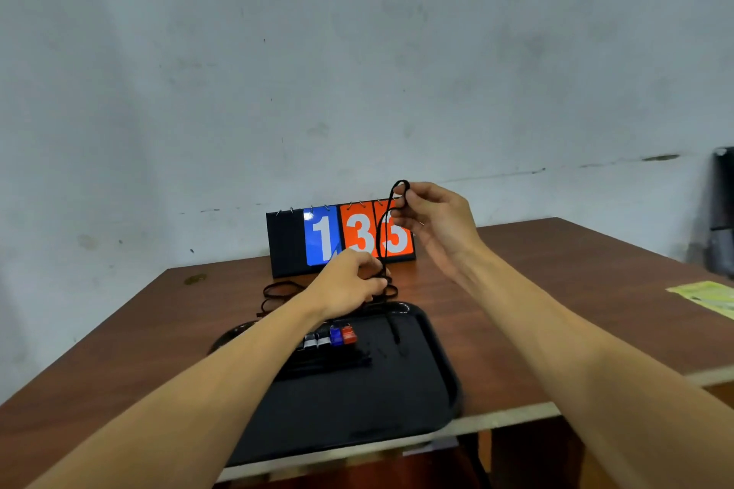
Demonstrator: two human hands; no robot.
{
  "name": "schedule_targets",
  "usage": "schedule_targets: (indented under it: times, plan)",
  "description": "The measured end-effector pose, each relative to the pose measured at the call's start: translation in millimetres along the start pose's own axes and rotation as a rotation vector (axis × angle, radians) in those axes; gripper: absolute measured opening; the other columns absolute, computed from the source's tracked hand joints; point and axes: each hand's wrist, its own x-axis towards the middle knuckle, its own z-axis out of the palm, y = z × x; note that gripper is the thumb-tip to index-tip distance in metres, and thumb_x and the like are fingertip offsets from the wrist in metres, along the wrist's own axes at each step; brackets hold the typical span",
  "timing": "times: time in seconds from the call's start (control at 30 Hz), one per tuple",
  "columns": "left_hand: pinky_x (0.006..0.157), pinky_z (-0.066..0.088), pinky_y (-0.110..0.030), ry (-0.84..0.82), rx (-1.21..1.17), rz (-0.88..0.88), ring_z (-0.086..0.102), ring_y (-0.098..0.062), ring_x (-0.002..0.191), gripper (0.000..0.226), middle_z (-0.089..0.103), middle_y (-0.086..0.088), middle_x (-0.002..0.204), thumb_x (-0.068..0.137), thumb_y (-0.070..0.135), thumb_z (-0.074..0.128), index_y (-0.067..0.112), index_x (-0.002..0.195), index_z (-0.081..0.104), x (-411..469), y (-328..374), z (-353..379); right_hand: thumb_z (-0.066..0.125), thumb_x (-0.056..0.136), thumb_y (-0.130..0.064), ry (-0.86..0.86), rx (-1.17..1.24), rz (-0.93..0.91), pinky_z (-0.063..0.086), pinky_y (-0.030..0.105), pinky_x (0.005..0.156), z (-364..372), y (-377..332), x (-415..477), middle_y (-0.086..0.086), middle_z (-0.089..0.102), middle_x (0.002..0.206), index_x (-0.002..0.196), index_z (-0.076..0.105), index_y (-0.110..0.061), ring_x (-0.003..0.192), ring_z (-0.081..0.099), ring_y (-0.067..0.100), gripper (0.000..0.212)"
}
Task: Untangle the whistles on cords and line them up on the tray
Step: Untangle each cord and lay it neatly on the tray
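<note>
Brown bench point(556, 290): several whistles point(337, 335) lined on tray point(437, 349); left grip point(349, 282) and right grip point(429, 218) pinch one cord point(383, 234); loops point(278, 292) beyond lie tangled.

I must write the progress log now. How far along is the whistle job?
Done: a row of whistles, blue and red among them, lies on the tray. In hand: the right hand holds up a black cord while the left hand grips it lower down. Left: tangled cords lie on the table beyond the tray.

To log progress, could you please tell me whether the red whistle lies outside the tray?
No, the red whistle lies on the tray beside the blue whistle.
</note>
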Motion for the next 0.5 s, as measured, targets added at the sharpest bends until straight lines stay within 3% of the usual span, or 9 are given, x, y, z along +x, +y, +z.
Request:
schedule_targets:
  times: [0.1,0.23,0.3,0.4,0.5]
  plan:
    - [0.07,0.048,-0.017,0.013,-0.076,-0.033,0.067,-0.013,0.075,0.022,0.067,0.001,0.104,0.092,0.024,0.058,0.012,0.11,0.061,-1,2,0,0.05,0.095,0.0,0.006,0.06,0.017,0.055,0.026,0.067,-4,-3,0,0.008,0.062,0.076,0.091,0.067,-0.004,0.067,0.063,0.018,0.018]
    - [0.063,0.046,-0.024,-0.119,-0.232,-0.047,0.066,-0.01,0.067,0.019,0.072,-0.001,0.098,0.093,0.025,0.056,0.012,0.106,0.061,-10,3,-4,0.051,0.094,0.0,0.037,0.105,0.041,0.054,0.025,0.065,-7,-4,0,0.008,0.062,0.076,0.093,0.068,-0.004,0.066,0.062,0.017,0.017]
    - [0.062,0.048,-0.024,-0.101,-0.238,-0.044,0.067,-0.011,0.068,0.024,0.069,0.0,0.105,0.093,0.023,0.058,0.013,0.114,0.057,-13,3,-5,0.051,0.094,0.0,0.059,0.138,0.059,0.054,0.024,0.064,-8,-3,0,0.007,0.061,0.075,0.094,0.068,-0.002,0.065,0.062,0.017,0.017]
    - [0.066,0.053,-0.024,-0.018,-0.204,-0.051,0.067,-0.013,0.068,0.05,0.051,0.005,0.128,0.089,0.021,0.064,0.021,0.134,0.042,-15,3,-6,0.051,0.094,0.0,0.051,0.181,0.093,0.054,0.025,0.063,-5,-3,-2,0.005,0.061,0.072,0.095,0.067,-0.002,0.065,0.061,0.018,0.016]
    - [0.068,0.055,-0.026,-0.039,-0.235,-0.035,0.066,-0.014,0.064,0.068,0.042,0.009,0.134,0.086,0.022,0.067,0.025,0.143,0.03,-14,8,-6,0.05,0.094,0.0,-0.017,0.192,0.108,0.053,0.025,0.063,2,-9,-6,0.005,0.06,0.071,0.094,0.067,-0.002,0.064,0.061,0.017,0.017]
